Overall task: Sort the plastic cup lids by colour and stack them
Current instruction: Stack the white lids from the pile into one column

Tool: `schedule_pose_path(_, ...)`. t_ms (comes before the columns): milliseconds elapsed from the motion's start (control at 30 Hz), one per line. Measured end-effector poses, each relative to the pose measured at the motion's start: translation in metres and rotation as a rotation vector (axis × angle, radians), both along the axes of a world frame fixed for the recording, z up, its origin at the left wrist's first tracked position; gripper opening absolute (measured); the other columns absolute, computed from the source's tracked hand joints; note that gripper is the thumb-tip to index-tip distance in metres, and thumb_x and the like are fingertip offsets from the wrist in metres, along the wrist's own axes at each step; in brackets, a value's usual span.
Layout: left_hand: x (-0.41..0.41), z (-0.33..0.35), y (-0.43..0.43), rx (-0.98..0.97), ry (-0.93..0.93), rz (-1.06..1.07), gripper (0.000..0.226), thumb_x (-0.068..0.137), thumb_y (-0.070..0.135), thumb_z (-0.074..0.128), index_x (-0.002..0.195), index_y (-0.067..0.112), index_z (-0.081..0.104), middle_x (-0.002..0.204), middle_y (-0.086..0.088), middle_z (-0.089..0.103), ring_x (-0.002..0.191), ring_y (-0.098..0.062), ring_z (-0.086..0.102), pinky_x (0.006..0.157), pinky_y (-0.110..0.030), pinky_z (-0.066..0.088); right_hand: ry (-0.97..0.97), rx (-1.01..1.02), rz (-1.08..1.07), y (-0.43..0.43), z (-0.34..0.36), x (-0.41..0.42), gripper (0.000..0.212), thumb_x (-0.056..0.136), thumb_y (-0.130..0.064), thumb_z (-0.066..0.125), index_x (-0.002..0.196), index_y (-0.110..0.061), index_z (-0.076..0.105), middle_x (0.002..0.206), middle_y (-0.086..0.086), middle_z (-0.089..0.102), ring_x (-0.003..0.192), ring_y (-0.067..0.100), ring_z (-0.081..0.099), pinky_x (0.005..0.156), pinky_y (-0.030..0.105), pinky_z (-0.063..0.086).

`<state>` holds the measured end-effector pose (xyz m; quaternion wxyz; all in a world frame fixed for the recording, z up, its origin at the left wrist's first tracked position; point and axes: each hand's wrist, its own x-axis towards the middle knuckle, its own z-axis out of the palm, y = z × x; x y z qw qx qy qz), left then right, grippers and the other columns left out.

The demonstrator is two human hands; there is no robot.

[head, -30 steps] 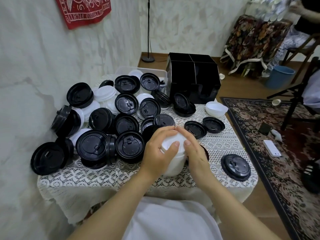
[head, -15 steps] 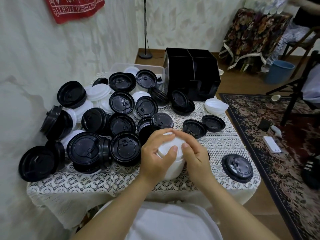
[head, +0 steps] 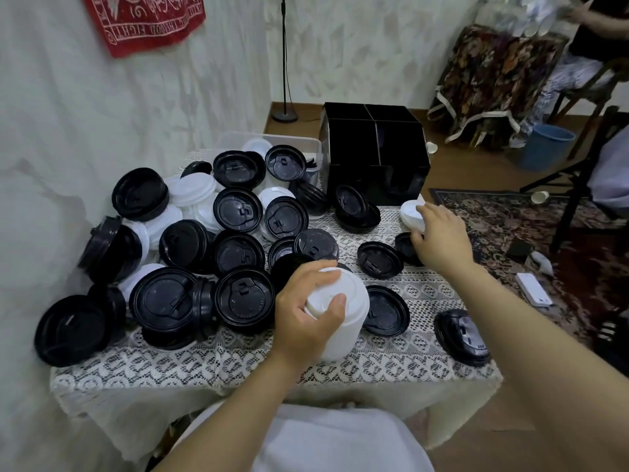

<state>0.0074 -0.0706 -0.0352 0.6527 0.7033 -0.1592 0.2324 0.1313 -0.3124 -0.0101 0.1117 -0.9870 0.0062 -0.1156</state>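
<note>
A tall stack of white lids (head: 343, 321) stands near the front middle of the table, and my left hand (head: 306, 311) grips its top with thumb and fingers curled round it. My right hand (head: 439, 238) reaches to the back right, its fingers on a small pile of white lids (head: 410, 214) beside the black organiser. Whether it grips them I cannot tell. A large heap of black lids (head: 190, 267) mixed with white lids (head: 192, 192) fills the left half. Single black lids (head: 379, 258) (head: 386, 311) (head: 461, 337) lie to the right.
The lace-covered table (head: 238, 362) stands against a wall on the left. A black compartment organiser (head: 374, 151) and a clear plastic bin (head: 238, 141) sit at the back. A patterned rug (head: 561, 267), a blue bucket (head: 544, 148) and another person (head: 592, 32) are to the right.
My right hand has left the white stack and moved to the back right onto the small white pile. My left hand stays on the stack's top.
</note>
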Motion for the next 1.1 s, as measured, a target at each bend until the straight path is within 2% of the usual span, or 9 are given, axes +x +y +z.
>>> schedule_pose_path(133, 0.001, 0.002, 0.000, -0.003, 0.013, -0.007, 0.022, 0.076, 0.031, 0.061, 0.091, 0.018, 0.070, 0.113, -0.004, 0.064, 0.108, -0.007, 0.060, 0.094, -0.016, 0.042, 0.037, -0.181, -0.043, -0.011, -0.007, 0.018, 0.038, 0.097, -0.017, 0.049, 0.132, -0.004, 0.055, 0.139, 0.016, 0.051, 0.134, 0.035, 0.039, 0.112, 0.047, 0.024)
schedule_pose_path(200, 0.001, 0.002, 0.000, -0.002, 0.012, -0.007, 0.022, 0.076, 0.031, 0.061, 0.092, 0.018, 0.070, 0.113, -0.004, 0.064, 0.108, -0.008, 0.060, 0.094, -0.016, 0.042, -0.018, -0.196, -0.032, -0.012, -0.008, 0.023, 0.022, 0.092, -0.008, 0.050, 0.101, 0.003, 0.067, 0.109, 0.024, 0.063, 0.105, 0.042, 0.055, 0.092, 0.047, 0.043)
schedule_pose_path(267, 0.000, 0.001, 0.001, 0.000, 0.007, -0.008, 0.023, 0.076, 0.031, 0.061, 0.095, 0.019, 0.067, 0.113, -0.003, 0.064, 0.108, -0.007, 0.060, 0.094, -0.016, 0.042, -0.028, -0.215, -0.044, -0.011, -0.007, 0.023, 0.019, 0.088, 0.000, 0.050, 0.082, 0.007, 0.066, 0.089, 0.025, 0.063, 0.083, 0.042, 0.057, 0.068, 0.042, 0.044)
schedule_pose_path(400, 0.002, 0.001, 0.002, 0.004, 0.001, -0.007, 0.022, 0.077, 0.030, 0.061, 0.095, 0.021, 0.066, 0.113, -0.002, 0.064, 0.108, -0.008, 0.060, 0.094, -0.018, 0.043, -0.085, -0.116, -0.037, -0.008, -0.005, 0.018, 0.019, 0.090, -0.002, 0.050, 0.079, 0.007, 0.062, 0.083, 0.023, 0.061, 0.077, 0.039, 0.055, 0.061, 0.044, 0.045)
schedule_pose_path(500, 0.003, 0.000, 0.002, 0.001, -0.007, -0.003, 0.022, 0.077, 0.029, 0.061, 0.093, 0.017, 0.069, 0.113, -0.003, 0.064, 0.108, -0.008, 0.060, 0.094, -0.018, 0.043, -0.174, 0.231, -0.066, 0.005, 0.005, 0.002, 0.021, 0.096, -0.015, 0.051, 0.099, -0.001, 0.066, 0.099, 0.012, 0.066, 0.089, 0.032, 0.060, 0.071, 0.039, 0.048)
schedule_pose_path(600, 0.003, 0.000, 0.001, 0.007, -0.003, -0.002, 0.024, 0.077, 0.029, 0.060, 0.093, 0.014, 0.069, 0.113, -0.004, 0.064, 0.108, -0.006, 0.060, 0.094, -0.017, 0.042, -0.125, 0.820, -0.109, 0.023, 0.016, -0.021, 0.013, 0.094, -0.013, 0.052, 0.088, -0.012, 0.064, 0.093, 0.003, 0.064, 0.082, 0.023, 0.061, 0.070, 0.040, 0.051)
schedule_pose_path(700, 0.003, 0.001, 0.001, 0.012, 0.008, -0.010, 0.022, 0.077, 0.031, 0.060, 0.091, 0.017, 0.069, 0.113, -0.004, 0.063, 0.108, -0.007, 0.059, 0.094, -0.017, 0.042, 0.118, 1.379, -0.169, 0.037, 0.021, -0.048, 0.015, 0.097, -0.008, 0.048, 0.092, -0.008, 0.062, 0.104, 0.011, 0.065, 0.078, 0.020, 0.064, 0.066, 0.032, 0.059)
schedule_pose_path(833, 0.001, 0.002, 0.003, 0.015, 0.026, -0.014, 0.025, 0.076, 0.033, 0.060, 0.095, 0.018, 0.067, 0.114, -0.004, 0.063, 0.109, -0.006, 0.059, 0.095, -0.016, 0.041, 0.390, 1.687, -0.258, 0.047, 0.008, -0.070, 0.020, 0.096, -0.003, 0.051, 0.114, 0.000, 0.060, 0.107, 0.016, 0.070, 0.075, 0.018, 0.069, 0.055, 0.022, 0.056)
schedule_pose_path(1100, -0.002, 0.006, 0.002, 0.018, 0.057, -0.040, 0.023, 0.075, 0.034, 0.060, 0.095, 0.026, 0.065, 0.116, -0.001, 0.062, 0.110, -0.004, 0.057, 0.095, -0.013, 0.038, 0.204, 1.332, -0.264, 0.049, -0.003, -0.086, 0.033, 0.094, -0.001, 0.056, 0.127, 0.000, 0.057, 0.102, 0.010, 0.067, 0.086, 0.020, 0.069, 0.075, 0.030, 0.059)
